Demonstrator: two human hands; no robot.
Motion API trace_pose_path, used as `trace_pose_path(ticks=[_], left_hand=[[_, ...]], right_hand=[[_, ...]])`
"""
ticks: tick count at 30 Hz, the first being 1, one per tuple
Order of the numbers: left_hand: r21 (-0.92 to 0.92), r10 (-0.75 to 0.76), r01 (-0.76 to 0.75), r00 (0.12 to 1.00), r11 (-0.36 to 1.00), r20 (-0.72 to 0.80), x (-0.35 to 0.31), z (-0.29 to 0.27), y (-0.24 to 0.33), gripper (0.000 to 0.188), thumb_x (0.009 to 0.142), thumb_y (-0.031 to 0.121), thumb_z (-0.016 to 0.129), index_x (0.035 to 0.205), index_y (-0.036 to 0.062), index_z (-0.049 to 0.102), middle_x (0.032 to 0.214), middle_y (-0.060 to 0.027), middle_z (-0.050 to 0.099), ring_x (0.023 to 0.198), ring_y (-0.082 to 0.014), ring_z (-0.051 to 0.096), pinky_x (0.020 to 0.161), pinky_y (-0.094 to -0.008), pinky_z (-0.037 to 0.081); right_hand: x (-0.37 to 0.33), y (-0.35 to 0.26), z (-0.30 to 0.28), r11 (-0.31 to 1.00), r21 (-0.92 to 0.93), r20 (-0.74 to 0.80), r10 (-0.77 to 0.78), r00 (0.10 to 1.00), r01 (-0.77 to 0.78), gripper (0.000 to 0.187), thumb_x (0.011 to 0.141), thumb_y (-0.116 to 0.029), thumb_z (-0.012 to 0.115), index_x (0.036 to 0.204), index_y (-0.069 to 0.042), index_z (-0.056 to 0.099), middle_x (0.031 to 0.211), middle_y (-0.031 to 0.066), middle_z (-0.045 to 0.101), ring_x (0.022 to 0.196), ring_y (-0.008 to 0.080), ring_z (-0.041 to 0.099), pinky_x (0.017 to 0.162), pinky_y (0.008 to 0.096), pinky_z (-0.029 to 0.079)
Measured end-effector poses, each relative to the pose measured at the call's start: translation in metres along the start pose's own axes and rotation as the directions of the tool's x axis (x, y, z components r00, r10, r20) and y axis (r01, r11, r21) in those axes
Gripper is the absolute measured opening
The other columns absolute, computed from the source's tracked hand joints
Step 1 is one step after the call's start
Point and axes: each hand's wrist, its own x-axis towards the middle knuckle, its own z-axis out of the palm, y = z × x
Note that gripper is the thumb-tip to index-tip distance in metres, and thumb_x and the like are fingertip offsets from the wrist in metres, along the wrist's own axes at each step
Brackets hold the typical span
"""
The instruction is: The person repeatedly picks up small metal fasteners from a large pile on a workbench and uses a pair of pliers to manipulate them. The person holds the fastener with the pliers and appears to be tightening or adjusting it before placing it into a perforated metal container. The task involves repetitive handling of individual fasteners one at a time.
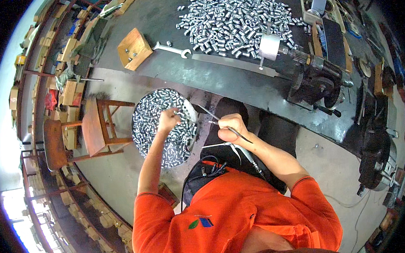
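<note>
Beneath the left hand (168, 120), curled though I can't tell if gripping anything, sits a basin (191, 114) of metal sleeves (158, 148), presumably for easy reach, while the right hand (232, 127), apart, clenches a slim rod (208, 112).

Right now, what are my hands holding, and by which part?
Your right hand grips a thin rod-like tool around its middle, both ends sticking out. Whether the left hand holds anything, I can't tell.

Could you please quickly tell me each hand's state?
Left hand: over the metal pieces; grip cannot be told.
Right hand: closed, holding a slim rod.
</note>
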Motion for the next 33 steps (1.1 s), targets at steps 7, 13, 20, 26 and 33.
trace_pose_path(ticks=[7,13,20,26,33], left_hand=[[0.774,-0.024,0.135,0.988,0.619,-0.154,0.031,0.047,-0.023,0.039,0.073,0.039,0.06,0.083,0.002,0.065,0.086,-0.0194,0.065,0.083,-0.0349,0.063,0.076,-0.0436,0.049],[0.811,0.096,0.04,0.988,0.583,-0.119,0.027,0.054,-0.028,0.028,0.072,0.028,0.065,0.087,0.004,0.062,0.081,-0.0181,0.064,0.08,-0.0349,0.063,0.072,-0.0432,0.05],[0.71,0.104,-0.036,0.993,0.703,-0.052,0.028,0.058,-0.043,0.023,0.071,0.017,0.061,0.091,0.0084,0.063,0.086,-0.0172,0.065,0.083,-0.0347,0.062,0.074,-0.0423,0.049],[0.361,0.203,-0.187,0.979,0.913,-0.005,0.031,0.028,-0.042,0.02,0.066,0.011,0.066,0.082,0.0006,0.061,0.076,-0.0156,0.062,0.069,-0.0317,0.061,0.063,-0.0373,0.048],[-0.449,0.195,-0.028,0.924,0.893,0.329,-0.052,0.04,0.116,0.024,0.075,-0.008,0.062,0.096,-0.001,0.054,0.079,-0.0049,0.059,0.073,-0.016,0.06,0.068,-0.0265,0.049]], right_hand=[[-0.01,0.017,-0.003,0.997,-0.067,0.012,-0.044,0.999,0.045,0.025,0.064,-0.008,0.062,0.057,-0.006,0.037,0.052,0.0061,0.03,0.045,0.019,0.037,0.043,0.0322,0.028],[-0.009,0.011,0.006,0.994,0.097,-0.056,0.056,0.997,-0.05,0.028,0.062,-0.008,0.056,0.053,-0.005,0.03,0.048,0.0076,0.027,0.039,0.0225,0.032,0.04,0.0356,0.024],[-0.009,0.009,0.002,1.0,0.008,-0.018,-0.001,1.0,0.001,0.031,0.067,-0.013,0.06,0.055,-0.005,0.032,0.049,0.009,0.028,0.041,0.022,0.033,0.042,0.034,0.027],[-0.001,0.015,0.005,0.999,-0.031,-0.036,0.008,0.999,-0.009,0.026,0.061,-0.013,0.061,0.055,-0.006,0.037,0.049,0.0095,0.033,0.041,0.0191,0.037,0.042,0.0324,0.03],[-0.007,0.009,-0.004,0.993,0.0,-0.077,0.115,0.99,-0.116,0.026,0.068,-0.017,0.059,0.054,-0.006,0.04,0.047,0.0056,0.032,0.041,0.0129,0.036,0.04,0.03,0.029]])
